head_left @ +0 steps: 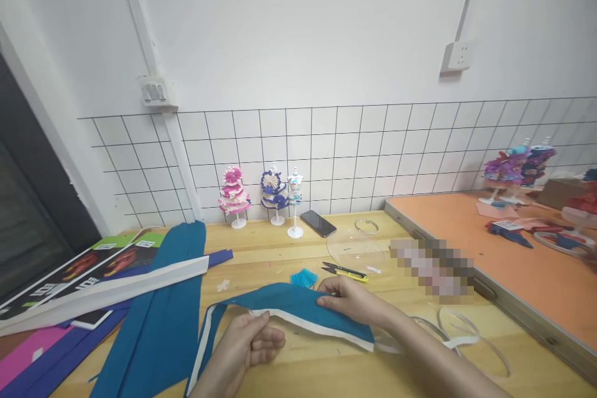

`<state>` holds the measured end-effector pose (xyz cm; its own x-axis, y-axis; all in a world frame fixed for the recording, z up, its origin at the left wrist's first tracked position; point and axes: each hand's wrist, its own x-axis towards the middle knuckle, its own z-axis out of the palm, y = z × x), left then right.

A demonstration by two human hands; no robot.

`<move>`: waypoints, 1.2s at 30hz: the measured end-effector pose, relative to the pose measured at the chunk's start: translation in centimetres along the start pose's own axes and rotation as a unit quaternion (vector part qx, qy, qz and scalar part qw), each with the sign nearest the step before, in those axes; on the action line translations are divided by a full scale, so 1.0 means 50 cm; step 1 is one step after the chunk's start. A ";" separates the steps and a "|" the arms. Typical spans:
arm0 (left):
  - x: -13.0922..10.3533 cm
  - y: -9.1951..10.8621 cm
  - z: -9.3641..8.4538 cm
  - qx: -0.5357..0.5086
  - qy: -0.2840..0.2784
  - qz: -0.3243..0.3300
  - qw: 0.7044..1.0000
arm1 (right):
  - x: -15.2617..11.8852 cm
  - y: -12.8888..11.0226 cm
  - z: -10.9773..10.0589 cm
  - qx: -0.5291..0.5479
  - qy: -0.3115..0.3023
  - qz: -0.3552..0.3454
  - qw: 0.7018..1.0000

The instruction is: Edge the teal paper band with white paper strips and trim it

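Note:
A teal fabric strip with a white edge [280, 300] hangs in a curve between my hands, just above the wooden table. My left hand [245, 345] pinches its white border near the middle, the other fingers loosely curled with the palm partly showing. On the right, my right hand [347, 300] grips the teal side, thumb on top and fingers folded behind. Just beyond the strip lies a small pleated teal piece [304, 278]. Yellow-handled thread snips [345, 272] rest behind my right hand.
Folded teal cloth [163, 311] and a white strip [140, 283] lie at left over printed packages [88, 267]. Small decorated dress stands [234, 199] and a phone [318, 223] line the back. A clear disc [354, 249] lies at centre. A raised metal-edged orange board [522, 267] borders the right.

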<state>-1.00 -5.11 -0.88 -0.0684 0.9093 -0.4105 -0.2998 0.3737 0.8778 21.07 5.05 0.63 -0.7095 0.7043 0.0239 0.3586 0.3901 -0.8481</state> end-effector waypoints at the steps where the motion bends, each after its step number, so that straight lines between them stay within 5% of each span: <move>1: -0.001 0.000 -0.001 0.003 -0.005 -0.001 1.000 | 0.000 0.001 0.002 0.003 -0.006 0.001 1.000; 18: 0.017 -0.025 -0.008 0.206 -0.032 -0.010 0.978 | -0.007 0.015 -0.002 0.083 -0.059 0.031 0.994; 25: 0.025 -0.033 -0.007 0.325 0.025 0.007 0.945 | -0.009 0.023 -0.001 0.121 -0.071 0.038 0.989; 36: 0.016 -0.012 -0.029 0.437 0.136 0.149 0.876 | -0.011 0.025 -0.006 0.151 -0.069 0.053 0.985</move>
<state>-2.27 -4.90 -2.11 -0.2800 0.9575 -0.0690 0.6062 0.2321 0.7607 22.08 5.31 -0.28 -0.7610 0.6362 -0.1270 0.2522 0.1097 -0.9614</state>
